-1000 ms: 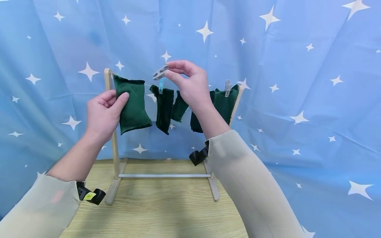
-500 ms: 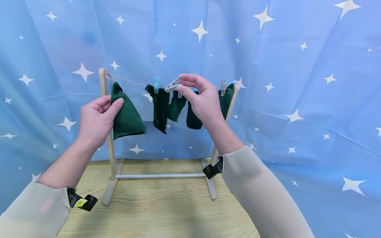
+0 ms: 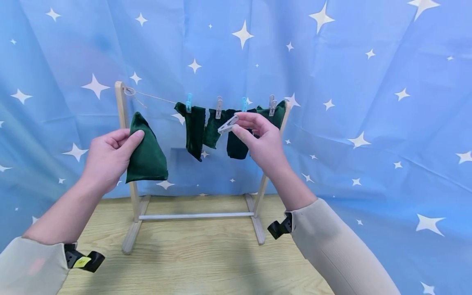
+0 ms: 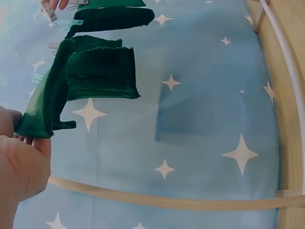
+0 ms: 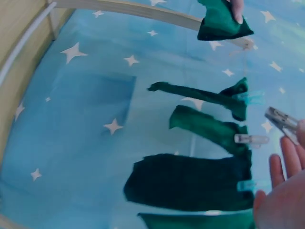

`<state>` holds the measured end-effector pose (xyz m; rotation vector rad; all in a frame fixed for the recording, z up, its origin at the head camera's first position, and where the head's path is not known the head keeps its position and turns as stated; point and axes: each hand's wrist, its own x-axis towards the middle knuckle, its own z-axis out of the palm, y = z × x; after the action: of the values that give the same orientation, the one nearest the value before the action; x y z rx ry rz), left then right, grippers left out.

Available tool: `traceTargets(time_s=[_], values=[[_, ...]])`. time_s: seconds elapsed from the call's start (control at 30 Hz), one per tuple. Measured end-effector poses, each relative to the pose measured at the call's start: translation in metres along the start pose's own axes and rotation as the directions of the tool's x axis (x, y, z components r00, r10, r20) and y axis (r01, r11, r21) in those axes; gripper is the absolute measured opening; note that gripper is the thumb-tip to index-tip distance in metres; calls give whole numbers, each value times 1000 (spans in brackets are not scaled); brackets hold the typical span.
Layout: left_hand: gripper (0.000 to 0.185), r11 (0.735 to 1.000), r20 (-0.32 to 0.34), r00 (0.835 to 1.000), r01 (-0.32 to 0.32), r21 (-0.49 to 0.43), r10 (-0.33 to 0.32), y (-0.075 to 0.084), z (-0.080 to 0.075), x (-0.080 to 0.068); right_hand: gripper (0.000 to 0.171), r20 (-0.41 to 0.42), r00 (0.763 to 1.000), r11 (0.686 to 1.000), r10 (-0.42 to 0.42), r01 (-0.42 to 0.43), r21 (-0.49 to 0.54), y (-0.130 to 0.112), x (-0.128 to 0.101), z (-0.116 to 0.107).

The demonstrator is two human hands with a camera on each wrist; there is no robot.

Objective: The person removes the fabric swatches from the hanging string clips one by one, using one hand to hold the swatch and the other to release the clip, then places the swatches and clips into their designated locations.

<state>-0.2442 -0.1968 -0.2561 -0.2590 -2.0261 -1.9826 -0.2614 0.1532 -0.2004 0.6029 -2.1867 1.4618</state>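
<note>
My left hand [image 3: 107,157] pinches a dark green cloth [image 3: 147,157] by its upper edge, in front of the rack's left post; the cloth hangs off the line. Between thumb and fingers, my right hand [image 3: 263,141] holds a grey clothespin [image 3: 228,124], apart from the line and in front of the hanging cloths. On the string [image 3: 155,97] several green cloths hang, among them a narrow one [image 3: 194,129] under a blue clothespin [image 3: 189,103] and a small one [image 4: 102,71] seen from the side. A grey clothespin [image 5: 251,139] grips the second cloth. My right hand partly hides the cloths at the right.
The wooden drying rack has a left post [image 3: 121,102], a right post [image 3: 262,188] and a white lower bar [image 3: 195,215]. It stands on a wood-grain table [image 3: 199,258]. A blue star-patterned curtain [image 3: 350,82] hangs right behind.
The green cloth has come down and away from the line in my left hand, now folded to a peak. My right hand has moved right and down with the grey clothespin.
</note>
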Motion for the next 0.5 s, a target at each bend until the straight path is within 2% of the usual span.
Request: traceTargets(time_s=[0.13,0.23,0.5], values=[[63,993,7,1000,11,113,-12,-4,-4,-3,34,4,999,999,36,-36,28,13,-11,-7],[61,987,18,1000,8,163,-11,-7,-5,-5,36,6,998,997,63,-63,47,24,-20,-13],[58,978,51,999,-2,210,-9,-14,-8,-13,42,0,995,995,98,-98,35,52,-41,-30]])
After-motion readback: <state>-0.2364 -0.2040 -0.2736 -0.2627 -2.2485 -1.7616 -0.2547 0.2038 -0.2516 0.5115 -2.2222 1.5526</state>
